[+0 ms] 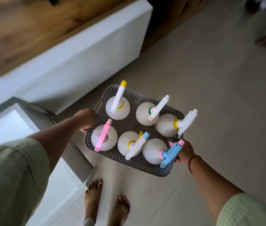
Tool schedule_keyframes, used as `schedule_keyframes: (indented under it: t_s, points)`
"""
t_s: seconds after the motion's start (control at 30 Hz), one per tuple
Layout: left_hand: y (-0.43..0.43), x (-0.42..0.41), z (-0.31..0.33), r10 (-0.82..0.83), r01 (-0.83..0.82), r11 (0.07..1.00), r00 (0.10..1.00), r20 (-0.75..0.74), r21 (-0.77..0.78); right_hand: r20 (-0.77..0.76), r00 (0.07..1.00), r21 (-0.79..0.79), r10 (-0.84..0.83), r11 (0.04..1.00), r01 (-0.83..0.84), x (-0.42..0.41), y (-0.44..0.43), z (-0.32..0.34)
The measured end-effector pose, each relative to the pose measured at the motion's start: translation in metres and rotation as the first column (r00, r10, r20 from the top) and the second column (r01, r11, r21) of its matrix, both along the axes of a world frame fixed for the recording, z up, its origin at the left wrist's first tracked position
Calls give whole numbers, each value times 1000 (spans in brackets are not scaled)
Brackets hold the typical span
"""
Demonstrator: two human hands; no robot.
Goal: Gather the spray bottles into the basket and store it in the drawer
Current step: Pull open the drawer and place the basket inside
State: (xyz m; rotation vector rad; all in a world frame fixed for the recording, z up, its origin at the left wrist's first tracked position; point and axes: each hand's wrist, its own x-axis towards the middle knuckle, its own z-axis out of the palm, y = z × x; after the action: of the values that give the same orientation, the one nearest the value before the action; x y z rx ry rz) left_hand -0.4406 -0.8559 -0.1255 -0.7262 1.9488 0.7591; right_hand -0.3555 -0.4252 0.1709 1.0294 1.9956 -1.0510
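A grey perforated basket (129, 159) hangs in the air above the floor, held level between both hands. My left hand (86, 119) grips its left end; my right hand (185, 152) grips its right end. Inside stand several white spray bottles, upright, among them one with a pink trigger (103, 136), one with a blue trigger (169, 154) and one with a yellow nozzle (118, 99). An open white drawer (23, 128) juts out below and to the left of the basket; my left arm crosses over it.
A white cabinet front (83, 54) under a wooden top (31, 26) runs along the left. My bare feet (106, 204) stand on the pale tiled floor beside the drawer's corner. Another person's foot (265, 41) is at the far right.
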Motion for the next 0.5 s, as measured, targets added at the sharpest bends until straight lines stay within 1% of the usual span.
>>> schedule_keyframes:
  t_s: [0.03,0.07,0.1,0.13,0.2,0.23,0.37,0.5]
  points:
    - [27,9,141,-13,14,998,1000,-10,57,-3,1000,-25,1,1000,-1,-5,-6,16]
    - [41,22,241,-22,26,996,998,-53,86,1,1000,-33,23,999,-23,-9,-11,31]
    - [43,28,300,14,-7,998,994,-106,66,-2,999,-30,44,999,-44,-14,-16,45]
    - [39,31,334,35,-27,998,990,-133,63,-9,998,-26,56,998,-56,-17,-22,56]
    - [28,41,369,113,-102,991,983,-144,83,-16,993,-29,115,993,-116,-24,-36,83]
    - [21,48,384,144,-135,989,977,-155,65,-15,987,-35,160,986,-160,-28,-44,95]
    - [-7,79,434,253,-244,967,953,-165,77,-31,957,-34,288,957,-289,-41,-79,138]
    - [-37,118,459,342,-343,939,928,-151,16,-14,917,3,399,917,-399,-48,-122,168]
